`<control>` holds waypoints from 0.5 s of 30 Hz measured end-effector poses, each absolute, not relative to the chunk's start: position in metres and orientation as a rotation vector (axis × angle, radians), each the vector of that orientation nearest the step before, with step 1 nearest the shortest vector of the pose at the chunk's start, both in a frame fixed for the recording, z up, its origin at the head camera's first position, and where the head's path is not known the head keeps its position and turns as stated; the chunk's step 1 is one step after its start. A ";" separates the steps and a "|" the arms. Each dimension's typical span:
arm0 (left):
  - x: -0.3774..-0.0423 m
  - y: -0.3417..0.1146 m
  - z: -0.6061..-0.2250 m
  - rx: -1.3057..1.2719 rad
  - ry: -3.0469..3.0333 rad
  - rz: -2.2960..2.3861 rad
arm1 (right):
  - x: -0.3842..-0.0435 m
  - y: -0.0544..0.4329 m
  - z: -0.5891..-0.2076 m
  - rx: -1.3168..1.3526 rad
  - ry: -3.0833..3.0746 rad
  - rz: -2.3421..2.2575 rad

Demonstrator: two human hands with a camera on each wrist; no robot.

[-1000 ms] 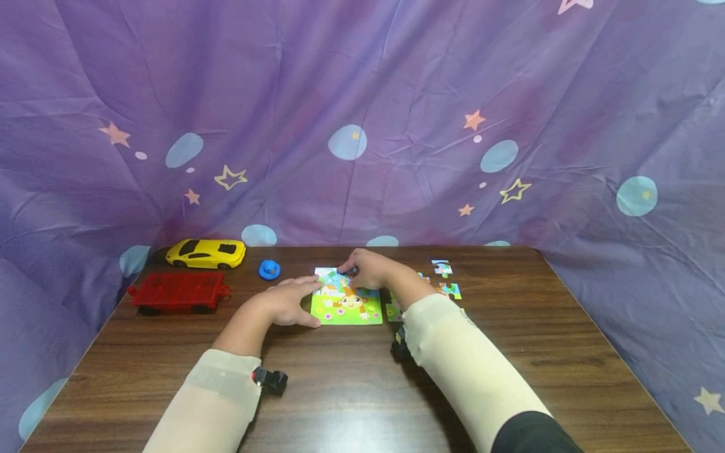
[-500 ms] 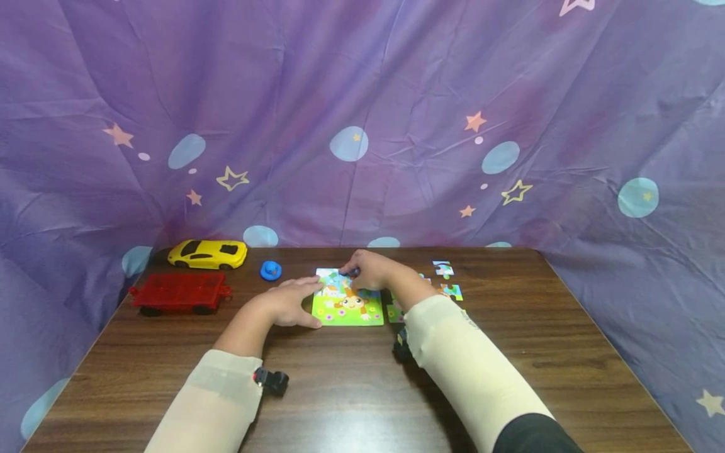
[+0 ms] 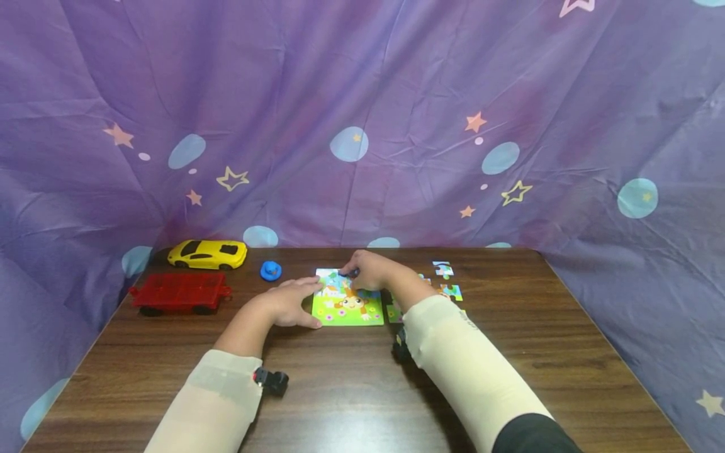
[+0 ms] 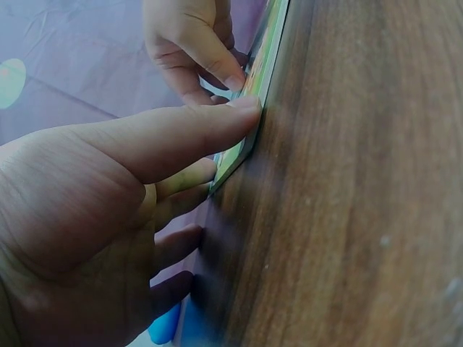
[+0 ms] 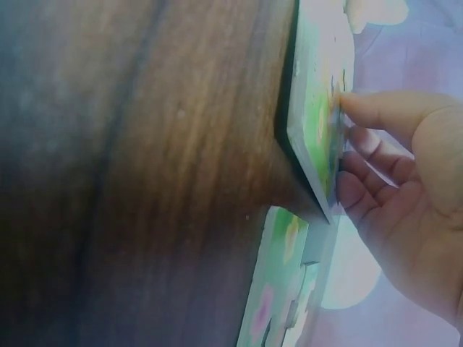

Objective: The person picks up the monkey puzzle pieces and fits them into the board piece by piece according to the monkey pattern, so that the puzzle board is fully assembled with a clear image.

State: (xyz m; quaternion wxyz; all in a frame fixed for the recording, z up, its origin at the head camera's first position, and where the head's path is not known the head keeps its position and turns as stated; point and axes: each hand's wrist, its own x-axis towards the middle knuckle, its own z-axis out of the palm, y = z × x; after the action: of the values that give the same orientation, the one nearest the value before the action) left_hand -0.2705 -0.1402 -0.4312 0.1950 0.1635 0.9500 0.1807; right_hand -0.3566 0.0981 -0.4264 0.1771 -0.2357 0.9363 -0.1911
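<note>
A square jigsaw puzzle with a monkey on green and blue lies flat at the table's far middle. My left hand is spread at its left side, the thumb touching the near left corner and the fingers along the left edge. From above, my right hand reaches over the upper part with curled fingers. Thumb and fingertips pinch at a puzzle piece there, mostly hidden by the hand. The right wrist view has the thumb and fingertips of the right hand against the puzzle's face.
Loose puzzle pieces lie right of the puzzle, partly behind the right forearm. A yellow toy car, a red toy trailer and a small blue toy stand at the left. A purple curtain hangs behind the table.
Both hands and the puzzle stay in place. Only the head view has shifted very slightly.
</note>
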 end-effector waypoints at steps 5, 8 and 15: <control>-0.270 -0.140 -0.430 0.455 2.666 0.509 | -0.357 0.097 -0.427 -0.657 2.647 -0.547; -0.269 -0.140 -0.429 0.449 2.664 0.514 | -0.357 0.098 -0.428 -0.682 2.662 -0.502; -0.268 -0.140 -0.428 0.452 2.662 0.519 | -0.357 0.100 -0.428 -0.733 2.681 -0.458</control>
State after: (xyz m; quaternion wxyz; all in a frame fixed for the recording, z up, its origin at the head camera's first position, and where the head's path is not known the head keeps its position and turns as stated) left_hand -0.2680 -0.1399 -0.4284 0.1949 0.1613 0.9496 0.1853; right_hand -0.3569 0.1003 -0.4275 0.1614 -0.2568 0.9393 -0.1606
